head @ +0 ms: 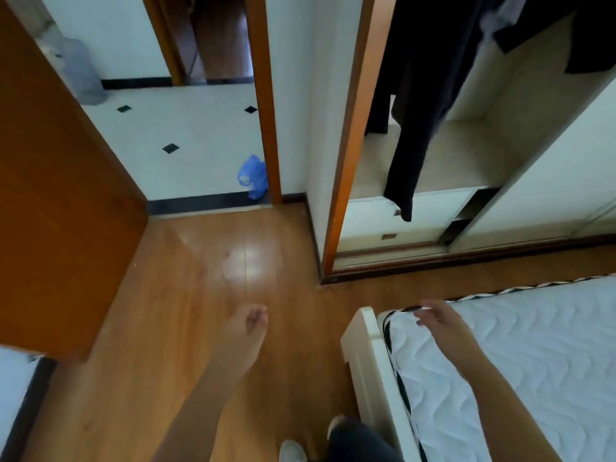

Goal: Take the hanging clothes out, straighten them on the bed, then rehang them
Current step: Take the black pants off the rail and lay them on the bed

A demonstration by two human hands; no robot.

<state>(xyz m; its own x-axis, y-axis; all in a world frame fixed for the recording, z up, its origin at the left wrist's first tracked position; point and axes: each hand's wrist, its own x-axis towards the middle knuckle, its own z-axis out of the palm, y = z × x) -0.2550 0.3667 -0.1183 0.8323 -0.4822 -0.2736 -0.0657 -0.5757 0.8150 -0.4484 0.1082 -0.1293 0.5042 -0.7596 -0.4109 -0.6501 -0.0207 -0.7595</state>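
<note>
below the clothes [420,95], white drawers [431,208]

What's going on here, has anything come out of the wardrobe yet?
A person stands by the corner of the bed, facing the open wardrobe. Neither hand has a grip on anything: the left hand hangs loosely curled over the wooden floor, and the right hand is spread open above the corner of the mattress. The dark clothes hang inside the wardrobe, and no garment shows on the visible part of the mattress.
</note>
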